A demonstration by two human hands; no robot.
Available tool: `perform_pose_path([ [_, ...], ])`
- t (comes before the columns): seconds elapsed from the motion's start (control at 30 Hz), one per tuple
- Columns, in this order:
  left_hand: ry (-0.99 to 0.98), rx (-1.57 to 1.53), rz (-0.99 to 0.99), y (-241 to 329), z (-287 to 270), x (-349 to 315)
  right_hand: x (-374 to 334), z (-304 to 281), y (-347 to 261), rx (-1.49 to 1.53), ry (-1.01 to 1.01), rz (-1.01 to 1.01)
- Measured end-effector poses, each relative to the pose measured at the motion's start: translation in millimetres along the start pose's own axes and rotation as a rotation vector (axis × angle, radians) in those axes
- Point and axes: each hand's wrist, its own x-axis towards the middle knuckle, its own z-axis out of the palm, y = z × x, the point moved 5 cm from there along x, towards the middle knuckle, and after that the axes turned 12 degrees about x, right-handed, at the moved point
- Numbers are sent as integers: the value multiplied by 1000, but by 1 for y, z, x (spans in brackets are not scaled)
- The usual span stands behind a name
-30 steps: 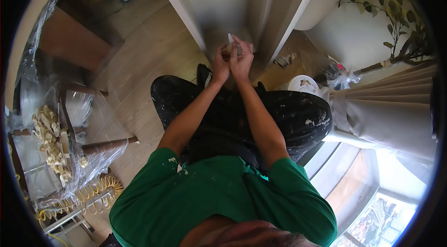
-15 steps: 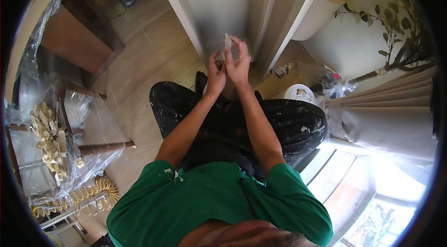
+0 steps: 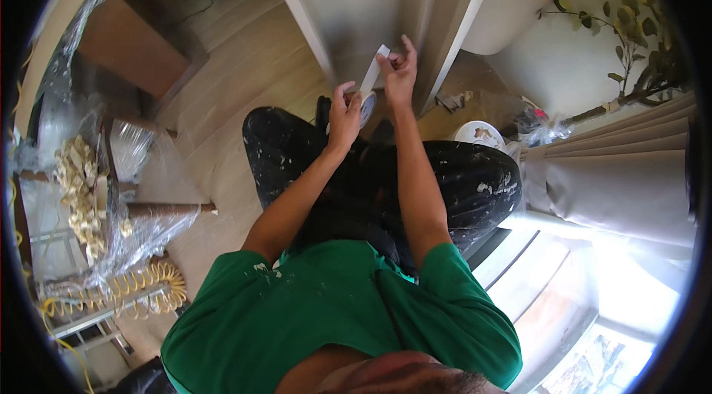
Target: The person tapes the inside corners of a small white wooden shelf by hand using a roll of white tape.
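My left hand [image 3: 345,121] grips a roll of tape [image 3: 367,110] in front of a pale panelled surface; the palm and fingers partly hide the roll. From it a short strip of white tape [image 3: 373,73] stretches up and to the right. My right hand [image 3: 400,81] pinches the free end of that strip between thumb and a finger, with another finger sticking up. Both hands are above my crossed legs, in paint-spotted black trousers [image 3: 463,179].
A white tub [image 3: 478,134] stands beside my right knee, near crumpled clear plastic [image 3: 538,127]. At left is a plastic-wrapped wooden frame [image 3: 170,210] with a heap of crumpled pale scraps [image 3: 80,190]. A coiled yellow hose [image 3: 152,289] lies nearby. Grey curtain [image 3: 608,171] hangs at right.
My hands have moved apart, the right one up and to the right, drawing out a strip of white tape from the roll. The roll now shows beside my left hand.
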Motion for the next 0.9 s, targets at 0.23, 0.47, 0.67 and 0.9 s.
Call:
perform_pose_path([
  [0.23,-49,-76,-166,-7,1,-13,4,-2,27,-174,-58,92],
  [0.47,-111,-291,-343,-42,6,-10,8,-2,62,-537,-169,-251],
  [0.67,-315,-187,-503,-90,2,16,28,-8,139,-599,-236,10],
  [0.9,-485,-468,-965,-178,23,41,57,-5,215,-662,-294,60],
])
